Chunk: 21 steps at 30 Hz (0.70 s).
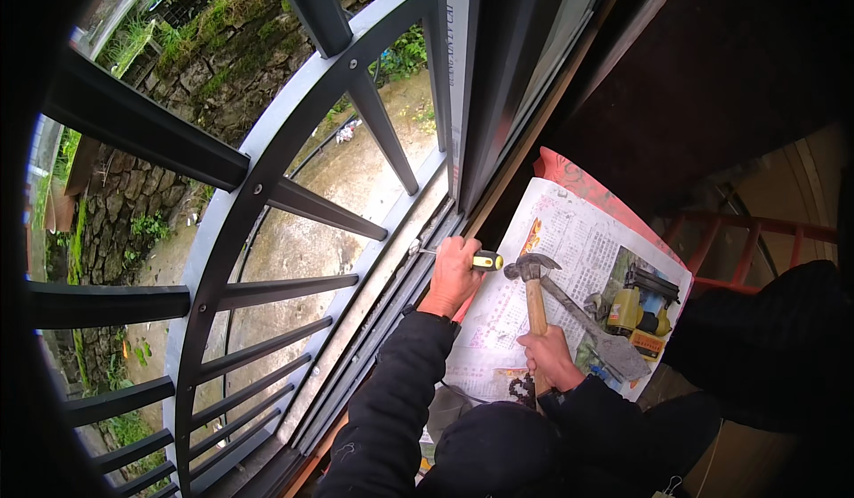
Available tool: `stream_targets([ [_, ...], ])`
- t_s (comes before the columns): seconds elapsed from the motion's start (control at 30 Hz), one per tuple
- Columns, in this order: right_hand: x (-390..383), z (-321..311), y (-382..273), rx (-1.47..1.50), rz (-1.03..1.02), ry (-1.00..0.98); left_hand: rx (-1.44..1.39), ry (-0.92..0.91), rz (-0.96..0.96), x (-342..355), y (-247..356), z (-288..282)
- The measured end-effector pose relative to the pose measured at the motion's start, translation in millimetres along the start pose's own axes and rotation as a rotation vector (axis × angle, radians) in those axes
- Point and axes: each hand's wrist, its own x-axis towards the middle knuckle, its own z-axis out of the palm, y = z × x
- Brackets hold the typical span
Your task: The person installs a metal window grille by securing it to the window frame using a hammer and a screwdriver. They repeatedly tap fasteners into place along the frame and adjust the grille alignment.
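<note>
You can reach between the upper bars (pixel 151 130), but the grey window post (pixel 459 80) blocks the way ahead of your left hand (pixel 454 275).

Bright daylight through the window bars (pixel 147 126), right side deeply shadowed, fisheye-bent edges, dark corners

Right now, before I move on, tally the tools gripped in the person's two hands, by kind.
Yellow-and-black-handled screwdriver, in the left hand: 1
Wooden-handled hammer, in the right hand: 1
Total: 2
</note>
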Motion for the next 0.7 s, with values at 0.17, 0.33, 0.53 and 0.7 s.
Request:
stream_targets([
  [0.17, -2, 4, -23, 0.026, -0.031, 0.005, -0.003, 0.044, 0.012, 21, -6, 4],
  [0.33, -33, -6, -49, 0.188, -0.250, -0.034, -0.019, 0.124, -0.082, 27, -3, 10],
  [0.53, -43, -6, -64, 0.689, -0.570, -0.086, 0.002, 0.073, -0.134, 28, 1, 12],
  [0.7, -30, 12, -51, 0.238, -0.093, -0.170, 0.053, 0.054, -0.112, 23, 0, 10],
])
